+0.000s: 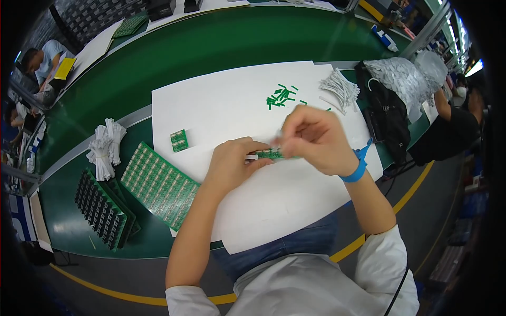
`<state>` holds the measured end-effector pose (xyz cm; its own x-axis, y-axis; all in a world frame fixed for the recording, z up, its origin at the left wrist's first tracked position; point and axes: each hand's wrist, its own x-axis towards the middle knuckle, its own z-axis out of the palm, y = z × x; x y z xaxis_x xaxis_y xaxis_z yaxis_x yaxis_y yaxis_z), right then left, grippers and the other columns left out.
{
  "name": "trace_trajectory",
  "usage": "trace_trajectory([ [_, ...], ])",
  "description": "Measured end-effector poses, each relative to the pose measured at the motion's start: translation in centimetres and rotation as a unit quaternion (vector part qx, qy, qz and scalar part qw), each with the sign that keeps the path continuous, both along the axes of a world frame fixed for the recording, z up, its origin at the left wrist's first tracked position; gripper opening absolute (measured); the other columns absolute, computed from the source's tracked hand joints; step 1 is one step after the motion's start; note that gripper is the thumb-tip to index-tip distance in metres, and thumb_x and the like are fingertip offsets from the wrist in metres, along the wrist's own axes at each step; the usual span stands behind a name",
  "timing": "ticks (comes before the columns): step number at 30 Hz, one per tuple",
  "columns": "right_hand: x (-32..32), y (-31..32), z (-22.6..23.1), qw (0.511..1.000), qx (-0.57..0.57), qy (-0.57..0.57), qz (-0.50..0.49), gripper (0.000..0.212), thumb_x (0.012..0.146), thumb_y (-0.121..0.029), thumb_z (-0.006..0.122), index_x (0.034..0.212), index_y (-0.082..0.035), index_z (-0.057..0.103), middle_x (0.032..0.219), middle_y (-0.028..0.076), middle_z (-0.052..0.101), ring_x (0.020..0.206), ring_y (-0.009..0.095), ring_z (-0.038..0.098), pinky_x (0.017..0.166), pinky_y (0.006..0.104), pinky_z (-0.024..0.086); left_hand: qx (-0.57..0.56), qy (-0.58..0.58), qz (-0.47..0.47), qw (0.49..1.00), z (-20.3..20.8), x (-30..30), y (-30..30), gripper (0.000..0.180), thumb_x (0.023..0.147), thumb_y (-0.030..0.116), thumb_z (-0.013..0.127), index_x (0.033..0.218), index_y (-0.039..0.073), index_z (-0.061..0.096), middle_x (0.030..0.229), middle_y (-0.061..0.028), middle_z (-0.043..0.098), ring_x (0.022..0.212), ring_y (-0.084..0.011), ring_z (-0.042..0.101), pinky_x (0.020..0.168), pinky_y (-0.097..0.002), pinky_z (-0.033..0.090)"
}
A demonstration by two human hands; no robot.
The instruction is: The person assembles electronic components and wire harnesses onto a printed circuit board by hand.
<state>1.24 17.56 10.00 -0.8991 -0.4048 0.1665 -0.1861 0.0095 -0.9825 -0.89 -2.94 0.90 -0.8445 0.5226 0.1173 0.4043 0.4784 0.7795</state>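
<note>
My left hand point(232, 164) is closed on a small green circuit board strip point(270, 153) over the white sheet, its thumb and fingers pinching the left end. A short white piece point(251, 157) shows between those fingers. Just right of and above the strip is my right hand point(312, 138), slightly blurred, with fingers curled and thumb and forefinger drawn together; what they hold, if anything, cannot be made out. A blue band point(357, 167) circles the right wrist. Beyond the hands lies a scatter of thin green strips point(280, 97).
White sheets point(211, 105) cover the green bench. A small green board point(179, 140) lies left, above a large panel of boards point(161, 184). Stacked panels with black parts point(103, 210) and white cable bundles point(108, 145) sit farther left. More white cables point(340, 89) and a black bag point(387, 102) lie right.
</note>
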Motion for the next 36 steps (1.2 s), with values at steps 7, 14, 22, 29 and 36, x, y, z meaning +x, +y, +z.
trace_trajectory([
  [7,-1.5,1.1,-1.4,0.942,0.33,0.053,0.029,0.017,0.091,0.0,0.067,0.108,-0.001,0.065,0.087,0.014,0.076,0.071,0.02,0.073,0.065,0.0283,0.055,0.015,0.026,0.006,1.0,-0.3,-0.1,0.2,0.028,0.079,0.025,0.086,0.097,0.005,0.076,0.09,-0.0103,0.074,0.073,-0.0279,0.07,0.066,-0.0351,0.056],
  [14,-2.9,1.0,-1.9,0.894,0.425,0.124,0.065,0.014,0.087,-0.007,0.073,0.101,-0.004,0.077,0.082,0.014,0.074,0.069,0.026,0.071,0.065,0.0325,0.055,0.003,0.044,-0.004,0.999,-0.6,-0.1,0.1,0.029,0.08,0.027,0.085,0.096,0.004,0.076,0.088,-0.0088,0.073,0.073,-0.0284,0.069,0.065,-0.0351,0.056],
  [22,-4.0,0.4,-1.6,0.876,0.452,0.142,0.092,0.008,0.087,-0.01,0.075,0.09,-0.004,0.079,0.08,0.014,0.07,0.068,0.028,0.067,0.064,0.0349,0.053,-0.004,0.041,-0.008,0.999,-1.0,-0.2,0.0,0.03,0.082,0.033,0.082,0.099,0.008,0.077,0.091,-0.0062,0.074,0.076,-0.0246,0.071,0.069,-0.0354,0.055],
  [29,-3.8,0.5,-2.1,0.897,0.427,0.08,0.079,0.012,0.087,-0.011,0.076,0.094,-0.002,0.077,0.088,0.014,0.072,0.075,0.028,0.069,0.069,0.0352,0.055,0.009,0.041,-0.008,0.999,-1.0,-0.2,0.1,0.031,0.081,0.028,0.084,0.099,0.005,0.077,0.093,-0.0085,0.075,0.077,-0.0266,0.071,0.067,-0.0337,0.058],
  [36,-3.4,0.7,-2.1,0.834,0.5,0.216,0.09,0.009,0.087,-0.011,0.073,0.091,-0.003,0.076,0.088,0.012,0.07,0.081,0.029,0.07,0.071,0.0375,0.057,0.016,0.042,-0.002,0.999,-0.6,0.0,0.1,0.031,0.081,0.028,0.084,0.101,0.006,0.077,0.092,-0.0081,0.075,0.076,-0.0259,0.071,0.067,-0.0334,0.058],
])
